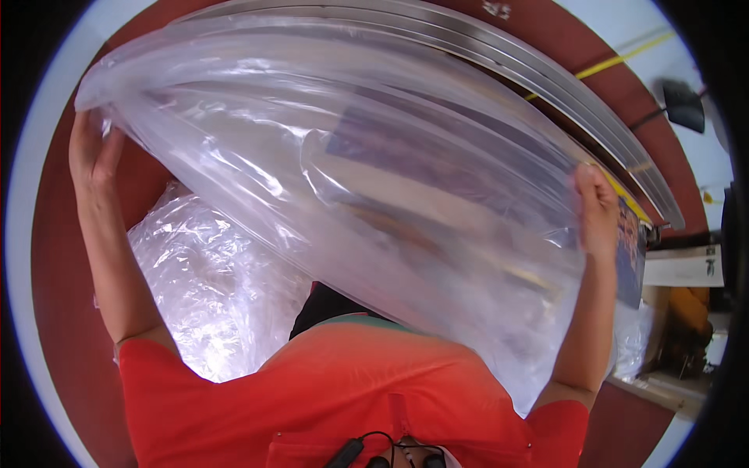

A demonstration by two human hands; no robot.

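A large clear plastic bag (374,179) is stretched wide in front of me and fills most of the view. My left hand (92,148) grips its upper left corner, raised high. My right hand (597,207) grips the bag's right edge, at about the same height. Through the plastic I see blurred dark and tan shapes that I cannot make out. My red shirt (351,398) fills the lower middle of the picture.
A heap of crumpled clear plastic (211,288) lies below my left arm on the dark red floor (66,312). A curved metal rail (546,86) runs across the upper right. Boxes and clutter (683,296) stand at the right edge.
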